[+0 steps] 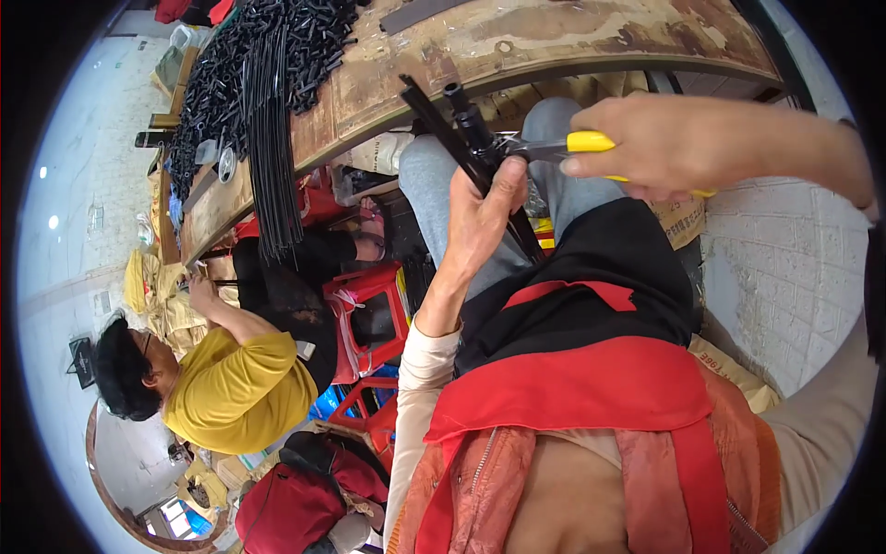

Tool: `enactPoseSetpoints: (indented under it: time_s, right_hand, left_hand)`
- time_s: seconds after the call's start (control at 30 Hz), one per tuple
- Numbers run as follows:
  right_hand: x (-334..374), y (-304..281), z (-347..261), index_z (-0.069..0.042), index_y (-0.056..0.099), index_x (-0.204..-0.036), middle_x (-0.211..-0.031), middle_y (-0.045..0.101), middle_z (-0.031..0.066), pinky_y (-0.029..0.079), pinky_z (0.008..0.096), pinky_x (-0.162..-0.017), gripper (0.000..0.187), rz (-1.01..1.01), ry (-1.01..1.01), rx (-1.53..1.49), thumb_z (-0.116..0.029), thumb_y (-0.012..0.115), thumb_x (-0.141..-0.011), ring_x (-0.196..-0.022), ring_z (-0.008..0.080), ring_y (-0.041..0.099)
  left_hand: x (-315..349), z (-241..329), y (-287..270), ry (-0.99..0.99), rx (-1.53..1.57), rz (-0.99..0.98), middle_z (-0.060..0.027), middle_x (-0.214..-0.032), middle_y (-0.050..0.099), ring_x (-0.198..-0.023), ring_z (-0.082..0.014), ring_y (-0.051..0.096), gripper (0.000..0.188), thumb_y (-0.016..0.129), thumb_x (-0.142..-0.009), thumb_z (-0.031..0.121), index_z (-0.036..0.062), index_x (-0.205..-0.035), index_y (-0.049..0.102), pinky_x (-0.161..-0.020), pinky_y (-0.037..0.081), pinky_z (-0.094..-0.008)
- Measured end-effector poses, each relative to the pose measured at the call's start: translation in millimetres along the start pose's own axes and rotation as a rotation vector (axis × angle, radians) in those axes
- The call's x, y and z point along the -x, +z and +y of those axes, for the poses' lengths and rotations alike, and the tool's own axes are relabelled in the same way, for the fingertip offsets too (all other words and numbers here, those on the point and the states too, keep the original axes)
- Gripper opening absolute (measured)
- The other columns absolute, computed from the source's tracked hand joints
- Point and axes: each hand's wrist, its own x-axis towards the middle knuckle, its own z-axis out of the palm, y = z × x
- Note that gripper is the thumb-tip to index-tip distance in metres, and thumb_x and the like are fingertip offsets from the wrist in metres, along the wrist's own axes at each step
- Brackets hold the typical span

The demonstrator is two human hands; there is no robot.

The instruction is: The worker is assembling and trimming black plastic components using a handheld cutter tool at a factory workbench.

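Note:
My left hand (487,205) is closed round a bundle of black rods and tubes (472,129), which looks like a folded umbrella frame. The bundle slants upward above my knees, and its lower end runs down between my legs. My right hand (637,143) grips yellow-handled pliers (591,141) from the right. Their grey metal jaws meet the bundle just above my left thumb. What exactly sits between the jaws is too small to make out.
Ahead stands a worn wooden table (535,46), heaped at left with small black parts (231,102). Long thin black rods (269,138) hang over its edge. A person in a yellow top (240,388) sits left beside red stools (374,309). A white brick wall (784,249) rises at right.

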Motion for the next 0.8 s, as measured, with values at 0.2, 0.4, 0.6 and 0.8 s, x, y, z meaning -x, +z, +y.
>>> enactPoseSetpoints:
  time_s: [0.2,0.4,0.6,0.8]
  right_hand:
    - [-45.1,53.9,53.5,-0.004,0.051,-0.133,-0.098,0.065,0.0147,0.048,0.0381,-0.078,0.044,0.283,-0.355,-0.065,-0.030,0.053,-0.098,-0.087,0.0248,0.062]
    - [-58.0,57.8,68.6,-0.014,0.045,-0.142,-0.108,0.054,0.0131,0.041,0.0414,-0.089,0.062,0.809,-0.560,0.467,-0.001,0.058,-0.083,-0.100,0.0324,0.052]
    - [-58.5,61.3,76.0,-0.018,0.047,-0.142,-0.108,0.053,0.0123,0.045,0.0401,-0.085,0.072,1.054,-0.611,0.648,0.005,0.059,-0.075,-0.097,0.0299,0.054]
    - [-56.2,62.6,79.2,-0.017,0.048,-0.141,-0.112,0.053,0.0122,0.048,0.0395,-0.087,0.072,1.138,-0.608,0.653,0.005,0.059,-0.074,-0.102,0.0299,0.055]
  left_hand:
    - [-0.8,1.8,-1.8,0.011,0.228,0.050,0.0038,-0.070,0.042,-0.057,-0.0056,0.037,0.026,0.054,-0.100,0.022,0.0019,-0.115,0.049,-0.051,0.031,-0.0224]
    - [3.0,2.5,-2.8,-0.028,0.211,0.027,0.0046,-0.064,0.038,-0.055,-0.0061,0.036,0.026,0.057,-0.099,0.023,0.0057,-0.083,0.046,-0.050,0.030,-0.0231]
    - [-0.2,0.1,3.3,-0.008,0.215,-0.010,0.0046,-0.064,0.039,-0.054,-0.0060,0.035,0.026,0.057,-0.099,0.025,0.0052,-0.085,0.048,-0.050,0.030,-0.0230]
    - [-1.0,-0.3,5.7,-0.028,0.207,-0.011,0.0049,-0.063,0.039,-0.054,-0.0059,0.035,0.026,0.058,-0.098,0.026,0.0054,-0.085,0.049,-0.049,0.030,-0.0232]
